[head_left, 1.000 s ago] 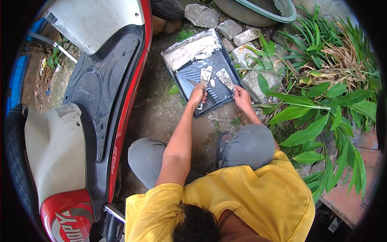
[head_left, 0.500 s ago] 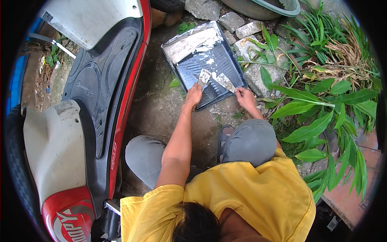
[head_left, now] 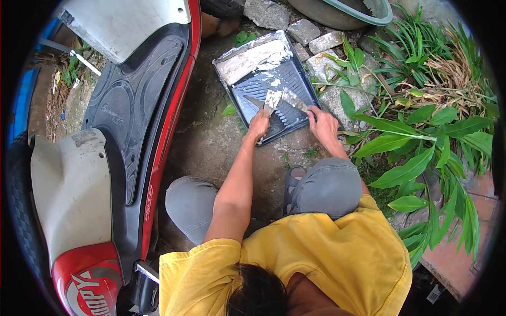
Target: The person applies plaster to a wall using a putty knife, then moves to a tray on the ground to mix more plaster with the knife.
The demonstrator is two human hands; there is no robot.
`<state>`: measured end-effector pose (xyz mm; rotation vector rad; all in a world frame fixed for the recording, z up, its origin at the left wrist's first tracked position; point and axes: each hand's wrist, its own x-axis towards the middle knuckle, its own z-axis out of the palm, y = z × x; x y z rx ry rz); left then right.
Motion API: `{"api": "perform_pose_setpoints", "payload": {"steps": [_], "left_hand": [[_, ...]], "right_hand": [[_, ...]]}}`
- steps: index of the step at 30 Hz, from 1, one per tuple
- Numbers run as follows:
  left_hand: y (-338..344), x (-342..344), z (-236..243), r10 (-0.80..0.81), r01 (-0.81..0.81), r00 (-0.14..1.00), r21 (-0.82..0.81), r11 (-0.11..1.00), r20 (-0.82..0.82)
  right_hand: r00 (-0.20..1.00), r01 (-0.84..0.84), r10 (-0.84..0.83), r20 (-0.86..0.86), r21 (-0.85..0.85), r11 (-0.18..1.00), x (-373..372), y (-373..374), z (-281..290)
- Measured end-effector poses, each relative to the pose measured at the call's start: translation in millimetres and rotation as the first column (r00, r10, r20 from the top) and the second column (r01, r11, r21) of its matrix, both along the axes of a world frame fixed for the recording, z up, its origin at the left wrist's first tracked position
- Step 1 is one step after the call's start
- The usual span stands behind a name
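Head view: pale lettering [head_left: 87, 292] marks the scooter [head_left: 74, 184]. Over the black tray [head_left: 290, 75], the left hand [head_left: 259, 125] has its grip wrapped round a smeared scraper [head_left: 273, 98], long axis running away, slightly right; the right hand [head_left: 324, 126] grasps a second scraper [head_left: 293, 99], blade pointing away and leftward.

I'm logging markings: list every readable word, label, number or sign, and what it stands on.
Wording not copied:
Small pale lettering: glossy red trim of red-and-white scooter.
Large pale lettering: rounded red-and-grey panel, partly cropped.
Faint raised lettering: dark grey floor mat, unclear.
Black rectangular tray: none visible.
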<state>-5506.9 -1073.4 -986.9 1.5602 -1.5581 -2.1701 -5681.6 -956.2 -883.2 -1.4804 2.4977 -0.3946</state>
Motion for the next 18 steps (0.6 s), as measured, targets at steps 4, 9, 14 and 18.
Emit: {"api": "perform_pose_setpoints", "payload": {"steps": [4,9,14,18], "left_hand": [[0,-5,8,0.039,-0.032,0.996,0.094,0.995,-0.077],[0,-6,6,0.059,-0.046,0.993,0.122,0.991,-0.099],[-4,-5,-13,0.071,-0.055,0.990,0.129,0.990,-0.123],[-2,-6,-14,0.085,-0.054,0.983,0.181,0.982,-0.165]], "right_hand": [[0.997,0.076,-0.076,-0.018,-0.029,0.997,-16,-8,-15],[0.999,-0.044,0.043,-0.013,-0.081,0.996,-10,-11,-31],[0.994,-0.105,0.108,0.019,-0.119,0.987,-2,-12,-36],[0.976,-0.004,0.008,0.219,-0.020,1.000,-3,-16,-34]]}}
